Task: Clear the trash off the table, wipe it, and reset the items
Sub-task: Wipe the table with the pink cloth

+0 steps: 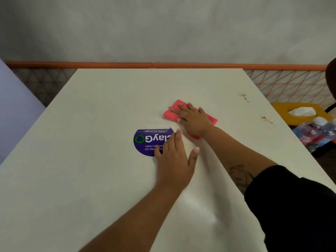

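A wide white worktop [91, 179] fills most of the frame, seen from above by a person leaning over it. Near the centre, the right hand [193, 120] lies flat with fingers spread, pressing down on a folded pink cloth [171, 112]; the cloth shows beyond the fingertips toward the upper left and past the wrist on the right. Just below and left of it, the left hand [174, 160] rests palm down and released on the bare surface, holding nothing, its fingertips covering the right edge of a round purple sticker [145, 140] printed with white lettering and a green recycling mark. Brown stains [243, 97] speckle the worktop toward the upper right, with a second patch [266, 119] nearer the right edge. Off the worktop at the right of the frame stand plastic water bottles [316, 131] beside a yellow tissue holder [298, 111]. A black sleeve [291, 206] fills the lower right corner.
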